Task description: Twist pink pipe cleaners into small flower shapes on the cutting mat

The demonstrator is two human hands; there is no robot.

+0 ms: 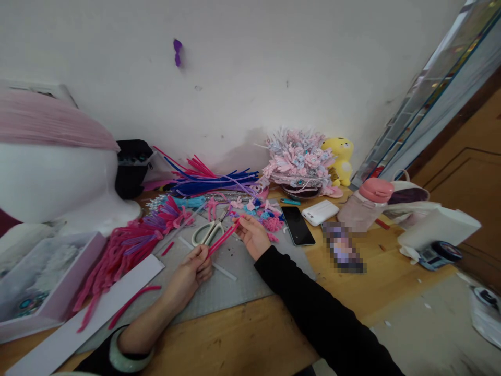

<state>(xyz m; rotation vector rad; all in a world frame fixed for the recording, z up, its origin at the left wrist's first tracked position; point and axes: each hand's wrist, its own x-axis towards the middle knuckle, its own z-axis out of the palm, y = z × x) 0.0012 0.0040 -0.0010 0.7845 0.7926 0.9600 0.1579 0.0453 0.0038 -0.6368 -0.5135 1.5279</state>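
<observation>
A wooden table (235,334) spans the lower half of the frame. A grey mat (250,295) lies on it at center. A white dummy head (50,177) stands at the left edge, above an open box (62,300). A flower-covered cap (299,162) sits right of center, near the wall. A bottle (362,206) with a pink lid stands farther right.

Left hand (193,271): below center, over the mat; fingers curled closed, gripping the lower end of a pink pipe cleaner (222,241). Right hand (253,236): at center; thumb and fingers pinched on the upper end.

A black phone (297,225) lies right of the right hand. Scissors (216,223) rest on the mat, just above the left hand. The pipe cleaner slants between both hands, showing as two side-by-side strands.
</observation>
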